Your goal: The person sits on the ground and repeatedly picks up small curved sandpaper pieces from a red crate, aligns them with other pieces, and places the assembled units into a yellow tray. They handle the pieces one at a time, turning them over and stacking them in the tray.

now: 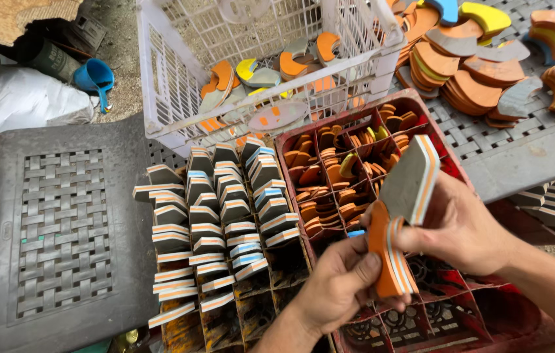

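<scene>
My left hand (337, 285) pinches an orange curved foam piece with white and grey layers (387, 256) by its lower end. My right hand (455, 229) grips a grey foam wedge with orange and white stripes on its edge (412, 179), held upright just above the orange piece. Both pieces touch where the hands meet. They hover over a red divided crate (448, 312), whose far cells hold several orange curved cut-outs (329, 178).
A dark divided crate (244, 307) at centre holds rows of grey striped wedges (220, 216). Behind stands a white plastic basket (179, 91) with mixed offcuts. Stacks of orange foam pieces (480, 72) lie on a grey woven surface at right. A grey plastic stool top (62, 229) is at left, a blue cup (93, 77) beyond it.
</scene>
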